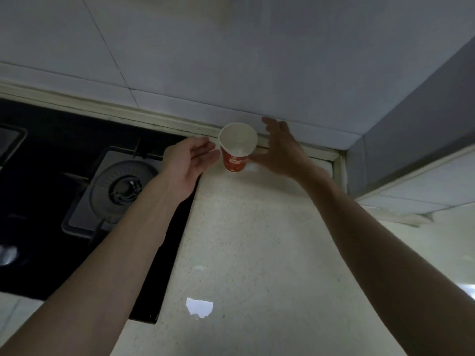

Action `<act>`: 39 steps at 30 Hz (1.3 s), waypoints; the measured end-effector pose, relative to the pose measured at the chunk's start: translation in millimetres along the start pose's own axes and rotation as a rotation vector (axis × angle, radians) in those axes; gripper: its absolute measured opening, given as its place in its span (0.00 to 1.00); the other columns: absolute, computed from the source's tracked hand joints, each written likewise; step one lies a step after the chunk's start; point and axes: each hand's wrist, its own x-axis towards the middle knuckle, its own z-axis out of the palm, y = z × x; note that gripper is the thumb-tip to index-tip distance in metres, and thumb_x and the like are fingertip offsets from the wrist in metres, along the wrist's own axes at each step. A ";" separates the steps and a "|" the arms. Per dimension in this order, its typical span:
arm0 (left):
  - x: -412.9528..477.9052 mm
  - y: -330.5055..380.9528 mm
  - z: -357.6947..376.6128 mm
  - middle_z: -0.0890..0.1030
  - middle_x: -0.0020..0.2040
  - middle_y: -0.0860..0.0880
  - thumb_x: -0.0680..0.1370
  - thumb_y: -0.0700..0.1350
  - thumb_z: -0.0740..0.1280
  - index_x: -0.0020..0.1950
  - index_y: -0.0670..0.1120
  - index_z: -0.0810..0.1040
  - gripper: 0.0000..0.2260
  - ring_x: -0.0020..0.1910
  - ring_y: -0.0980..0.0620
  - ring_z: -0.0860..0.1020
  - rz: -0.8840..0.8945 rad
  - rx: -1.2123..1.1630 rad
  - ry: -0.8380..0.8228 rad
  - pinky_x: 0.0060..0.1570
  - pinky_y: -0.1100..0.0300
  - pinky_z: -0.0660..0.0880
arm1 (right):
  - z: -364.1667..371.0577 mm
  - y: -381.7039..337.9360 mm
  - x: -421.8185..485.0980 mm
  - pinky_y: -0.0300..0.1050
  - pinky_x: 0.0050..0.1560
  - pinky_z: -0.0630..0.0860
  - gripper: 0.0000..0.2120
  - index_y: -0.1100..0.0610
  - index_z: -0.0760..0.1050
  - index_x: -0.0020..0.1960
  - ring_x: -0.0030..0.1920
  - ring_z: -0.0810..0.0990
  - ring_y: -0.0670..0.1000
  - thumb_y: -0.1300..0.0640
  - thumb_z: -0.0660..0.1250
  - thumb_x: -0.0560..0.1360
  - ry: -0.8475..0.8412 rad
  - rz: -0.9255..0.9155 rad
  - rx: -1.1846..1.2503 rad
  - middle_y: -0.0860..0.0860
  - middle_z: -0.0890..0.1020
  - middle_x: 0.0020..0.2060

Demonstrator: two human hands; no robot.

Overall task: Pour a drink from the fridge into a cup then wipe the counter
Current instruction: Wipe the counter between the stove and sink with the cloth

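A red paper cup [235,160] with a white inside stands upright on the pale speckled counter [246,240], close to the back wall. It looks empty. My left hand [187,163] is just left of the cup, palm turned toward it, fingers apart and nearly touching its side. My right hand [279,147] is just right of the cup, fingers spread, thumb close to the cup's wall. Neither hand has closed around it. No drink container or cloth is in view.
A black glass gas hob [51,176] with a round burner [123,186] lies at the left, its edge next to the cup. White tiled wall [231,60] runs behind. A grey wall corner [411,124] juts in at the right.
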 end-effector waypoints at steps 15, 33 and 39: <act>-164.6 -148.6 66.0 0.84 0.36 0.50 0.76 0.39 0.66 0.43 0.47 0.83 0.06 0.37 0.51 0.82 0.228 1.055 -0.342 0.43 0.56 0.80 | -81.0 227.2 -275.6 0.45 0.53 0.74 0.12 0.58 0.80 0.58 0.54 0.82 0.57 0.58 0.65 0.75 0.006 0.409 -0.219 0.56 0.83 0.55; -345.5 -427.2 158.5 0.53 0.79 0.42 0.80 0.44 0.57 0.76 0.40 0.59 0.25 0.78 0.43 0.52 0.208 1.743 -0.654 0.76 0.49 0.55 | -16.6 316.6 -339.2 0.63 0.73 0.56 0.31 0.55 0.57 0.76 0.75 0.57 0.62 0.45 0.60 0.78 -0.109 0.099 -0.246 0.57 0.61 0.75; -360.4 -478.8 147.9 0.54 0.79 0.40 0.80 0.43 0.57 0.72 0.39 0.68 0.21 0.78 0.40 0.55 0.275 1.871 -0.482 0.73 0.42 0.58 | 2.8 334.4 -348.6 0.63 0.76 0.39 0.38 0.54 0.41 0.80 0.78 0.37 0.62 0.38 0.52 0.80 -0.172 0.079 -0.361 0.56 0.41 0.79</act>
